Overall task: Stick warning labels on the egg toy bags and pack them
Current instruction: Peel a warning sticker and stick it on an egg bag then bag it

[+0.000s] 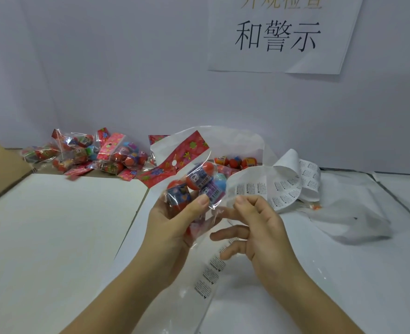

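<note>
My left hand (175,222) grips a clear egg toy bag (194,182) with a red flowered header, holding it up over the table's middle. Red and blue eggs show inside it. My right hand (259,227) is just right of the bag, thumb and forefinger pinching the end of a strip of warning labels (266,189) near the bag's lower corner. A second clear label strip (211,273) hangs down between my wrists.
A heap of egg toy bags (90,153) lies at the back left. A large clear bag with more eggs (237,161) lies behind my hands. An open carton (54,225) fills the left. Curled label backing (305,174) and crumpled plastic (351,218) lie right.
</note>
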`<action>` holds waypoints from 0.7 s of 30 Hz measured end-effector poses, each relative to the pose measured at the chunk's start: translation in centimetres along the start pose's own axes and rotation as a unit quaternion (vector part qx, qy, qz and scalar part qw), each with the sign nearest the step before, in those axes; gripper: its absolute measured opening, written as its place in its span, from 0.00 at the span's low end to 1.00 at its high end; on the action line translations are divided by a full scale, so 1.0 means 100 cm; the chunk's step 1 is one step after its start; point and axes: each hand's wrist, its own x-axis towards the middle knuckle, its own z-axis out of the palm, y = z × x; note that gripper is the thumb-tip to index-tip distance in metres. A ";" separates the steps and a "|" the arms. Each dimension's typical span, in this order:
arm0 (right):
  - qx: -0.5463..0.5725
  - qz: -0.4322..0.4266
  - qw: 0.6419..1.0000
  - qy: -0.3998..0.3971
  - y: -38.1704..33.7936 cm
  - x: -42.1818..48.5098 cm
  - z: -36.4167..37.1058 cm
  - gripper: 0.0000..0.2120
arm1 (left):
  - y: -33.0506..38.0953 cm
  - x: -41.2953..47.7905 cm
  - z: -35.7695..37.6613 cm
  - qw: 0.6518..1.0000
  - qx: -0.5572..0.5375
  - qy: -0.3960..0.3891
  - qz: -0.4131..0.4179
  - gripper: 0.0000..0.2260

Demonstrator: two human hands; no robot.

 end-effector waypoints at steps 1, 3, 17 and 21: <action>-0.004 0.001 1.000 -0.002 0.000 0.000 -0.001 0.20 | 0.000 0.000 0.000 1.000 0.001 -0.001 -0.001 0.30; -0.019 0.006 1.000 -0.006 -0.001 0.001 -0.001 0.20 | 0.001 -0.001 0.001 1.000 0.004 -0.001 -0.005 0.30; -0.029 0.027 0.995 -0.088 -0.018 0.006 -0.018 0.04 | 0.025 0.004 -0.006 0.998 0.005 -0.017 -0.058 0.34; -0.080 0.033 0.990 -0.110 -0.023 0.008 -0.025 0.04 | 0.028 0.002 -0.007 0.994 0.054 -0.070 -0.071 0.29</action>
